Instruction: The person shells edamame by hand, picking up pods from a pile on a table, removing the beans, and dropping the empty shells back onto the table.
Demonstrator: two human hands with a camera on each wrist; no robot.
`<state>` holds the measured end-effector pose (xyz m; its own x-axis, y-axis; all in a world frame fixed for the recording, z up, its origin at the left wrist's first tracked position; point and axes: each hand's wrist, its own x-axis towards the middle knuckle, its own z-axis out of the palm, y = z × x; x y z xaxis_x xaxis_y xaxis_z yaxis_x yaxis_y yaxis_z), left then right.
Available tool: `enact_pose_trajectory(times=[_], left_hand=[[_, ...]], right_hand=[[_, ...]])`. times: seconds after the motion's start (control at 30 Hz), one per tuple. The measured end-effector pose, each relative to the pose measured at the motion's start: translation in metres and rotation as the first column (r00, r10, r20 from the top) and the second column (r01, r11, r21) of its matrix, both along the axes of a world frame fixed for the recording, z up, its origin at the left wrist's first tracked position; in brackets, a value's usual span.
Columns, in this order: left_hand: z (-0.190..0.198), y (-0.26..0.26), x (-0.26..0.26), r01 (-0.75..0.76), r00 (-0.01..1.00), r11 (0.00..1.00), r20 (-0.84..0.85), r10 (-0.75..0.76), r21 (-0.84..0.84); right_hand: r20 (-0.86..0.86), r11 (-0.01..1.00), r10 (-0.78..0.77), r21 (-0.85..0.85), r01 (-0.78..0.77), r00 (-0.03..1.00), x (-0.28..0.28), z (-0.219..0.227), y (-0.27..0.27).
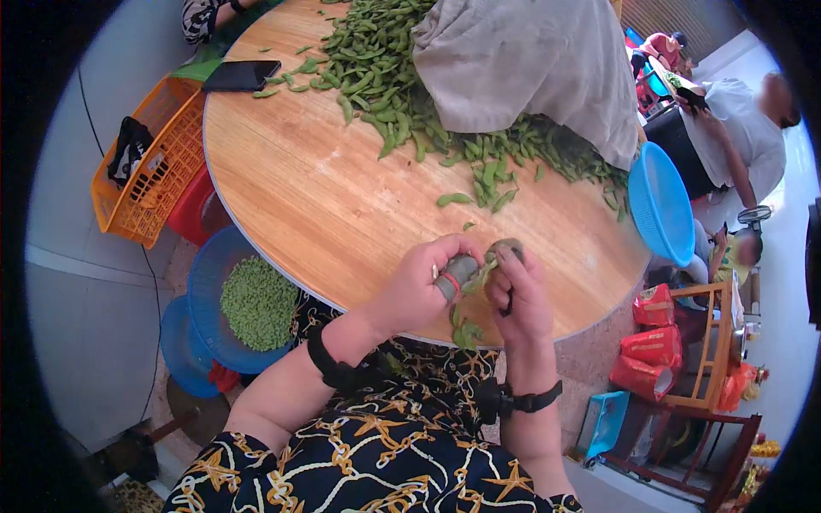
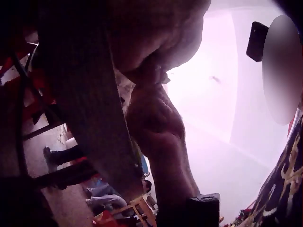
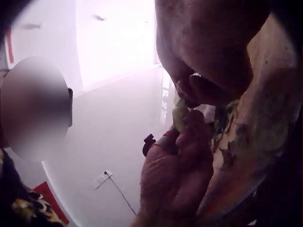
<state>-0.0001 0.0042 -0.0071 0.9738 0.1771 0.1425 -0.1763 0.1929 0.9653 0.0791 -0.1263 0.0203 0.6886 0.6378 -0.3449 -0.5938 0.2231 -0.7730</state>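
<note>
Above the near table edge, the left hand (image 1: 419, 282) and right hand (image 1: 523, 295) meet in the head view. Grey coverings wrap some fingertips, one with a red band. Between the fingertips both hands pinch a green pod (image 1: 486, 272); it shows pale green in the right wrist view (image 3: 179, 118). A few green pod pieces (image 1: 466, 332) lie at the table edge just below. The left wrist view is dark, with the fingers partly hidden. Beyond the hands, a large heap of green pods (image 1: 376, 60) lies partly under a grey cloth (image 1: 522, 60).
The round wooden table (image 1: 291, 171) carries a black phone (image 1: 242, 76). At left stand an orange crate (image 1: 162, 184) and a blue basket (image 1: 201, 291) holding shelled beans (image 1: 256, 303). A blue basin (image 1: 660, 203) is at the right edge, near a person in a pale shirt (image 1: 740, 120).
</note>
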Motion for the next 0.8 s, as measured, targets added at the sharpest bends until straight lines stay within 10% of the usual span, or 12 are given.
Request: enact_pose_trajectory(times=[0.13, 0.2, 0.23, 0.27, 0.33, 0.37, 0.47, 0.6, 0.67, 0.8], left_hand=[[-0.005, 0.002, 0.002, -0.109, 0.949, 0.979, -0.312, 0.05, -0.174], [-0.005, 0.006, 0.002, -0.218, 0.959, 0.918, -0.247, 0.139, -0.33], [-0.004, 0.008, 0.002, -0.303, 0.952, 0.824, -0.196, 0.236, -0.479], [-0.002, 0.011, 0.001, -0.299, 0.953, 0.825, -0.193, 0.234, -0.478], [0.001, 0.014, 0.0, -0.267, 0.962, 0.766, -0.211, 0.174, -0.585], [0.001, 0.013, 0.001, -0.259, 0.964, 0.767, -0.21, 0.165, -0.586], [0.005, 0.013, 0.004, -0.296, 0.954, 0.757, -0.215, 0.207, -0.582], [0.007, 0.012, 0.004, -0.352, 0.936, 0.747, -0.229, 0.267, -0.564], [0.004, 0.009, 0.005, -0.311, 0.95, 0.761, -0.202, 0.238, -0.569], [0.004, 0.01, 0.004, -0.356, 0.934, 0.714, -0.247, 0.257, -0.603]], right_hand=[[0.358, 0.985, -0.11, -0.085, 0.15, 0.927, 0.015, 0.007, -0.001], [0.455, 0.91, 0.307, -0.399, -0.117, 0.836, 0.031, 0.029, -0.014], [0.516, 0.699, 0.71, -0.601, -0.387, 0.479, 0.036, 0.045, -0.013], [0.519, 0.701, 0.707, -0.601, -0.383, 0.48, 0.037, 0.04, -0.007], [0.632, 0.633, 0.756, -0.772, 0.055, 0.171, 0.036, 0.024, 0.011], [0.677, 0.632, 0.675, -0.735, 0.244, 0.293, 0.037, 0.022, 0.023], [0.578, 0.467, 0.796, -0.776, 0.424, 0.181, 0.035, 0.009, 0.038], [0.41, 0.41, 0.912, -0.912, 0.006, 0.02, 0.036, 0.035, 0.035], [0.57, 0.547, 0.817, -0.814, 0.197, 0.087, 0.046, 0.023, 0.052], [0.51, 0.369, 0.842, -0.784, 0.5, 0.178, 0.047, 0.022, 0.083]])
